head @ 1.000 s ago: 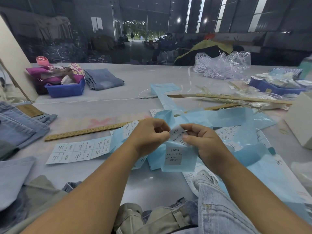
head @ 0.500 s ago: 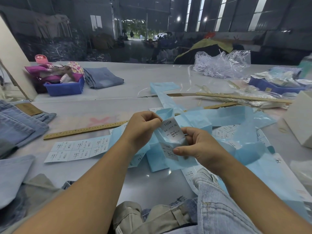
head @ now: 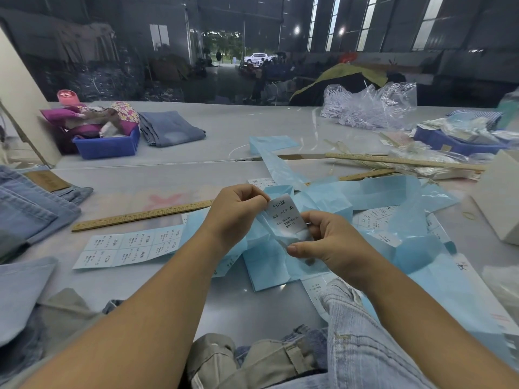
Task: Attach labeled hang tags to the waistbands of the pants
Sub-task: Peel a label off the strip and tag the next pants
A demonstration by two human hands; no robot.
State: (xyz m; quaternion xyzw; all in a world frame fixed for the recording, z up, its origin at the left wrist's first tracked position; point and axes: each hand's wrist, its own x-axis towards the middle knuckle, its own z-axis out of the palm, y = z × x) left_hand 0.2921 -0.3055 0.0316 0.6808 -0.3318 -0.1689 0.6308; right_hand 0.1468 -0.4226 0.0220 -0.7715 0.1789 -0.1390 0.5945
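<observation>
two pairs of pants lie at the bottom edge of the frame, a khaki pair [head: 252, 357] at bottom centre and a light washed denim pair [head: 362, 343] just to its right, under the right forearm. above them, at frame centre, the left hand [head: 236, 214] pinches the top left corner of a white label [head: 286, 217] printed "1103# xl", its grip curled tight round the paper's edge. the right hand [head: 328, 242] has its fingers curled on the label's lower right side, thumb lying over pale blue backing paper [head: 269, 265] beneath. more blue backing strips [head: 387, 192] sprawl over the counter [head: 157, 181] to the right. left of the hands a sheet of printed labels [head: 126, 248] lies flat, with a wooden ruler [head: 140, 216] just above it. folded jeans [head: 31, 209] are stacked at the left edge. farther back, in the upper left, a blue bin [head: 108, 146] stands beside folded denim [head: 171, 131]; in the upper right lies a clear plastic bag [head: 373, 106].
</observation>
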